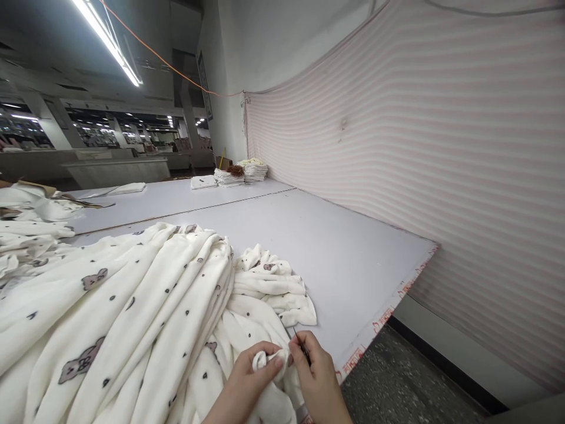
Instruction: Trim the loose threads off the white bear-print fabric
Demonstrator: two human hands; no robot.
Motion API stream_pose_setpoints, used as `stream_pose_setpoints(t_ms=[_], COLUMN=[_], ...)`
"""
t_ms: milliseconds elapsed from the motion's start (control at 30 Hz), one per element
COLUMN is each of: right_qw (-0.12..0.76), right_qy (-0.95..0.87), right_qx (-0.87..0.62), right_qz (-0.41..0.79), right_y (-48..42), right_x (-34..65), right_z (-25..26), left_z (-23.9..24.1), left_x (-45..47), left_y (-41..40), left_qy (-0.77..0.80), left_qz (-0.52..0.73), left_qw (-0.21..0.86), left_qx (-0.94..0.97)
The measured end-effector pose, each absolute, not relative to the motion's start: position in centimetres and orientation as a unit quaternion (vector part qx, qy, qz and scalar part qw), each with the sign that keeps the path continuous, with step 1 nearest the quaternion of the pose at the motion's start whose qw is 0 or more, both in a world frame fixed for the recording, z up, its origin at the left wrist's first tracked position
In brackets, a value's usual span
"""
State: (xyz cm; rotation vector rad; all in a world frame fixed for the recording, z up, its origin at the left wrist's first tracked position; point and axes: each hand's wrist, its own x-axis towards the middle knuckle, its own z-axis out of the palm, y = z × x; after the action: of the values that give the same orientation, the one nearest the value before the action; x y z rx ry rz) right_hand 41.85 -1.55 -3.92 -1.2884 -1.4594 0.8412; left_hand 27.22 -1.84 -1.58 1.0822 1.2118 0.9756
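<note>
My left hand (251, 374) pinches a bunched white edge of the printed fleece fabric (180, 306) between thumb and fingers. Close to its right, my right hand (316, 372) is closed around small dark thread snips (302, 348). Their thin tip points up and left, and most of the handle is hidden in the palm. The right fingertips are beside the pinched edge; whether they also touch it I cannot tell. The fabric is white with grey bears, moons and dots, and lies in a large folded heap left of my hands, with a ruffled part (276, 282) beyond them.
A pale table (348, 253) runs under the heap, its right edge bearing red-printed tape (382, 320). Folded white stacks (229, 178) stand at the far end. More white fabric (30, 203) is piled at left. A striped cloth (419, 135) hangs along the right side.
</note>
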Motion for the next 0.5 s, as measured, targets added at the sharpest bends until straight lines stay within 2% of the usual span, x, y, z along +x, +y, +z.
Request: stream_pose_setpoints(t_ms=[133, 267, 400, 500], right_qw=[0.499, 0.525, 0.494, 0.465], right_qy=[-0.585, -0.564, -0.621, -0.626], right_qx=[-0.537, -0.541, -0.549, -0.582], right_qz=[0.347, 0.337, 0.260, 0.231], right_y=[-1.6, -2.3, -3.4, -3.6], right_x=[41.8, 42.5, 42.9, 42.4], right_z=[-3.7, -3.7, -4.4, -4.9], left_z=[-1.1, -1.6, -2.3, -2.5], left_x=[27.1, 27.1, 27.5, 27.7], left_y=[-1.8, -1.7, -1.7, -1.8], left_qy=[0.555, 0.536, 0.496, 0.484], left_qz=[0.393, 0.436, 0.459, 0.467], left_qw=[0.554, 0.573, 0.641, 0.647], left_qx=[0.480, 0.442, 0.363, 0.360])
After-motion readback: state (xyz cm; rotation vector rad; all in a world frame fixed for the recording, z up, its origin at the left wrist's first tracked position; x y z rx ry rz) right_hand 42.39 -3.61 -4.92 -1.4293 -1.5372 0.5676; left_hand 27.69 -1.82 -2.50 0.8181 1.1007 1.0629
